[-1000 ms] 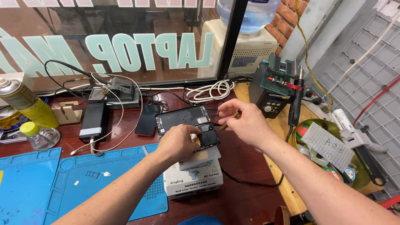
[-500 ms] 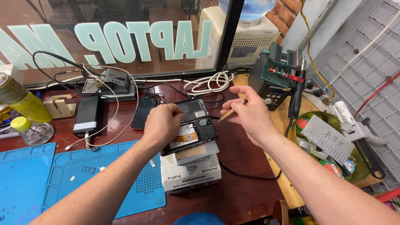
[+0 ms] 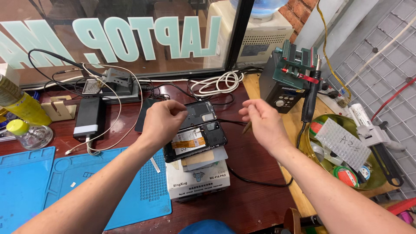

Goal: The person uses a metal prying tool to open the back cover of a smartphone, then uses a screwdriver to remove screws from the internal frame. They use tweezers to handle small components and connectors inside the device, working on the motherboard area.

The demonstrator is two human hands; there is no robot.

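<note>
An opened black phone, its insides showing with an orange flex strip, lies on a white box on the dark red bench. My left hand curls over the phone's upper left corner and grips the black upper cover part. To the right of the phone, apart from it, my right hand hovers above the bench. Its fingers are pinched on a thin brownish tool whose tip pokes out below them.
A blue work mat lies at the front left. A black power bank with white cables, a yellow can and a small bottle sit left. On the right are a soldering station and a round tin tray of tapes.
My right hand has drawn away from the phone to the right with the tool. My left hand has slid from the phone's middle to its upper left corner.
</note>
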